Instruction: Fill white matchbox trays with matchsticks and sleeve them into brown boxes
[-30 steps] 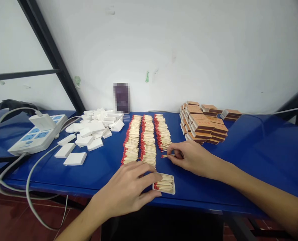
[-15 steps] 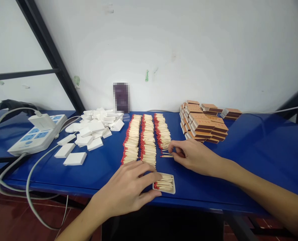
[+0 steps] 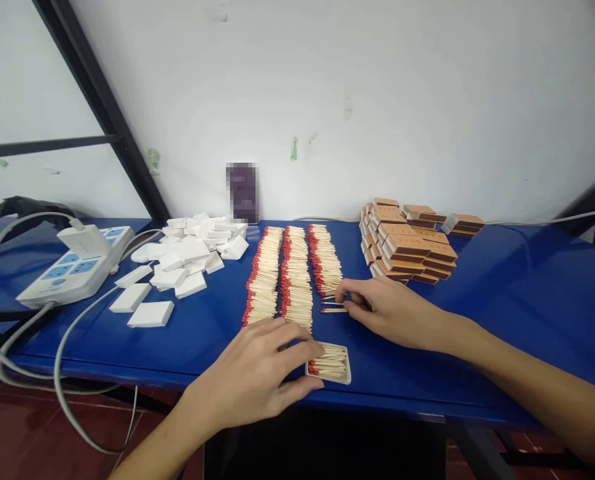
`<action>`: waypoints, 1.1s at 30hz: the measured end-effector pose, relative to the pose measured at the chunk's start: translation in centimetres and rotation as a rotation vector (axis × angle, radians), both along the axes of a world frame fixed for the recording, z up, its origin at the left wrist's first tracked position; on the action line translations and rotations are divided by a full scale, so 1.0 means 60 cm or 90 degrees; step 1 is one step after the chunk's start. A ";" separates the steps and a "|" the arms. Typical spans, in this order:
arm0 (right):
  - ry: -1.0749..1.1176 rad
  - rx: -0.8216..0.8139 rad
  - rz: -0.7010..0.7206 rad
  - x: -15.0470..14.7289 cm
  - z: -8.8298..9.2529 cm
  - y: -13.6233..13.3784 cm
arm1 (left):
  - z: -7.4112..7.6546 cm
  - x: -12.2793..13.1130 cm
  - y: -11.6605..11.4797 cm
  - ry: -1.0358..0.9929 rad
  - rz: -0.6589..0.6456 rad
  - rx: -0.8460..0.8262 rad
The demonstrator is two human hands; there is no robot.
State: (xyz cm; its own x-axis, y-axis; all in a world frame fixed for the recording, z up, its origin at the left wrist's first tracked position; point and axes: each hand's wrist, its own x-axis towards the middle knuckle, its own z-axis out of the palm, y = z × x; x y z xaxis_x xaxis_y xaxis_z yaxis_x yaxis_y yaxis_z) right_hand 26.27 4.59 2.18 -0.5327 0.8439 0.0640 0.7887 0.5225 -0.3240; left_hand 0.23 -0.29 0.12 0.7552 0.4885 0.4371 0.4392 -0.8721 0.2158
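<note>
On the blue table (image 3: 502, 300) lie three long rows of red-tipped matches (image 3: 294, 277). My left hand (image 3: 257, 373) rests near the front edge, its thumb and fingers gripping the left end of a small white tray (image 3: 330, 365) partly filled with matches. My right hand (image 3: 385, 308) is at the near end of the right-hand row, fingers pinched on a few loose matches (image 3: 333, 309) lying on the table.
A pile of white inner trays (image 3: 187, 257) lies to the left. Stacked orange matchbox sleeves (image 3: 407, 243) stand at the back right. A white power strip (image 3: 72, 263) with grey cables sits at the far left. A dark blurred card (image 3: 242, 193) leans against the wall.
My right hand has shifted very slightly along the loose matches at the row's end. My left hand and the tray have stayed put.
</note>
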 end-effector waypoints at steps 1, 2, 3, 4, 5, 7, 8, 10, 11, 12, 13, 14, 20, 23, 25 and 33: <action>0.001 0.001 0.003 0.000 0.000 0.000 | 0.000 0.000 0.000 0.001 0.000 -0.001; 0.001 0.002 0.004 -0.001 -0.001 -0.001 | 0.000 0.000 0.000 0.002 0.000 -0.001; -0.001 0.002 0.002 -0.002 -0.002 -0.001 | -0.001 0.000 0.000 0.004 0.000 -0.003; -0.005 0.002 -0.004 -0.004 -0.003 -0.002 | -0.001 -0.001 0.000 0.004 0.001 -0.004; -0.010 0.003 -0.011 -0.007 -0.004 -0.003 | -0.001 -0.001 0.000 0.006 0.001 -0.005; -0.017 0.005 -0.023 -0.011 -0.005 -0.004 | -0.001 -0.001 -0.001 0.004 0.000 -0.006; -0.018 0.006 -0.024 -0.013 -0.005 -0.005 | -0.001 -0.001 -0.001 0.002 -0.001 -0.007; -0.018 0.010 -0.014 -0.014 -0.005 -0.006 | -0.001 -0.001 -0.001 0.003 -0.001 -0.009; -0.019 0.014 -0.005 -0.013 -0.004 -0.007 | -0.002 -0.001 0.000 0.004 -0.001 -0.011; -0.021 0.017 0.005 -0.012 -0.003 -0.008 | -0.002 -0.001 0.000 0.007 0.001 -0.013; -0.022 0.020 0.015 -0.011 -0.002 -0.009 | -0.003 0.000 0.000 0.009 0.004 -0.015; -0.024 0.020 0.023 -0.010 -0.001 -0.010 | -0.003 0.000 0.001 0.011 0.005 -0.016; -0.031 0.026 0.045 -0.009 0.000 -0.016 | -0.003 -0.001 0.000 0.010 0.001 -0.014; -0.014 0.053 0.041 -0.006 -0.005 -0.011 | -0.002 -0.001 -0.001 0.008 0.000 -0.016; 0.003 0.092 0.014 -0.005 -0.009 -0.005 | -0.002 -0.001 -0.001 0.010 0.002 -0.019; -0.013 0.160 -0.061 -0.006 -0.024 0.016 | -0.005 -0.002 0.000 0.003 -0.003 -0.020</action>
State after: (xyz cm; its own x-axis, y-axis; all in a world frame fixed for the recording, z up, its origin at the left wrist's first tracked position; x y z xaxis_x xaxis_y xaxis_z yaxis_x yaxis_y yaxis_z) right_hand 25.91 5.55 0.72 -0.4545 0.8493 0.2686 0.8432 0.5075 -0.1775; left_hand 0.10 -0.28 -0.15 0.7592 0.4984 0.4185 0.4360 -0.8670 0.2414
